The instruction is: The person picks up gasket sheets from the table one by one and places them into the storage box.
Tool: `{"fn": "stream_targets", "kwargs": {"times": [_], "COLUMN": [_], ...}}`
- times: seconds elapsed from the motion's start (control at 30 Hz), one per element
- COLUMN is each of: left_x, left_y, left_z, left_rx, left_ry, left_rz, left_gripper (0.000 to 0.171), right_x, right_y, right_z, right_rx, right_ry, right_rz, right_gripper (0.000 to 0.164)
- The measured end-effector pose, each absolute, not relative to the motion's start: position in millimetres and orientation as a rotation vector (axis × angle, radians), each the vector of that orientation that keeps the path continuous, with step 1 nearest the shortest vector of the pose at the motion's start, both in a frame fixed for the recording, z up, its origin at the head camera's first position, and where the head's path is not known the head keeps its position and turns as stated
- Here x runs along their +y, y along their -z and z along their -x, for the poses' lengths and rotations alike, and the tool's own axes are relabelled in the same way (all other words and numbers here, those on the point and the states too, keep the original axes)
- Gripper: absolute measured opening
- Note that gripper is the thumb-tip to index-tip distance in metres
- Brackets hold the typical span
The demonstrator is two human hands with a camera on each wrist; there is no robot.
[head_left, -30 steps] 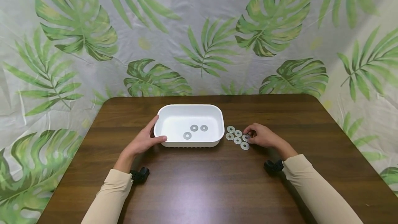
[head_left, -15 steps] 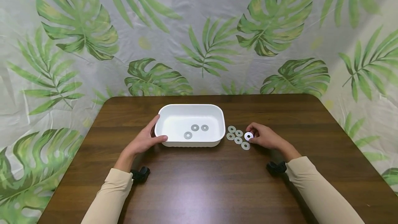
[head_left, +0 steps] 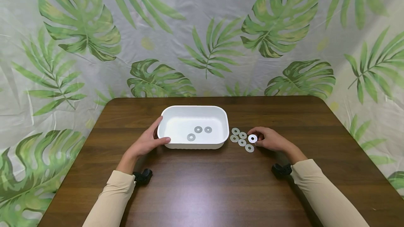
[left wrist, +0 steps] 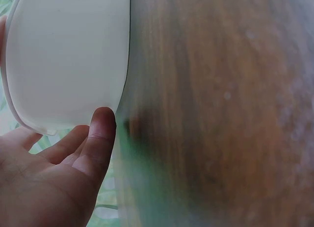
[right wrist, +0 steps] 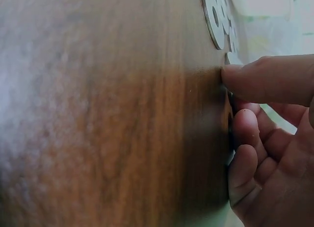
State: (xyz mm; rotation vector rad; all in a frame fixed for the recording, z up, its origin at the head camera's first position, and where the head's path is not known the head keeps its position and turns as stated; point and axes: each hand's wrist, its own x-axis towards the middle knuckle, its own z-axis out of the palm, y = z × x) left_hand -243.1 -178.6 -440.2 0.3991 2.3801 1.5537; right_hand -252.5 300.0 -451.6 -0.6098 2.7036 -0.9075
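At the left end of a white plastic tub [head_left: 176, 146], my left hand [head_left: 147, 143] grips the rim, its thumb at the front corner and its fingers on the far side. Three flat metal washers lie on the tub's floor, one of them the nearest washer [head_left: 188, 137]. To the right of the tub my right hand [head_left: 272, 140] pinches a bright, tilted washer [head_left: 249, 138] at its edge. Several more washers lie flat on the table beside it, the closest washer [head_left: 247, 148] just in front. In the right wrist view the thumb [right wrist: 265, 80] hides the held washer.
A brown wood-grain table [head_left: 202, 185] carries everything. Behind it hangs a pale cloth [head_left: 217, 6] printed with green leaves. Black straps with small devices sit on both wrists, such as the right wrist device [head_left: 280, 169].
The right fingers have taken hold of the rightmost washer and tilted it up from the table, so its face now shines. The left hand and the tub keep their place.
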Motion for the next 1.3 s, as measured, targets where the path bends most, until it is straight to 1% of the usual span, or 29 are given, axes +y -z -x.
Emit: {"fn": "stream_targets", "kwargs": {"times": [0.37, 0.83, 1.3], "left_x": [-179.8, -180.1, -178.7], "left_y": [441.1, 442.1, 444.7], "left_z": [244.4, 243.5, 243.8], "left_rx": [2.391, 2.391, 2.385], "left_ry": [-1.542, -1.554, -1.571], "left_rz": [-0.405, -0.421, -0.414], "left_gripper": [0.101, 0.100, 0.099], "right_x": [300.6, 301.1, 301.1], "right_y": [451.4, 451.9, 450.9], "right_z": [252.8, 252.5, 252.8], "right_rx": [2.699, 2.708, 2.752], "right_ry": [0.930, 0.914, 0.888], "right_rz": [0.652, 0.626, 0.629], "right_gripper": [0.034, 0.035, 0.030]}}
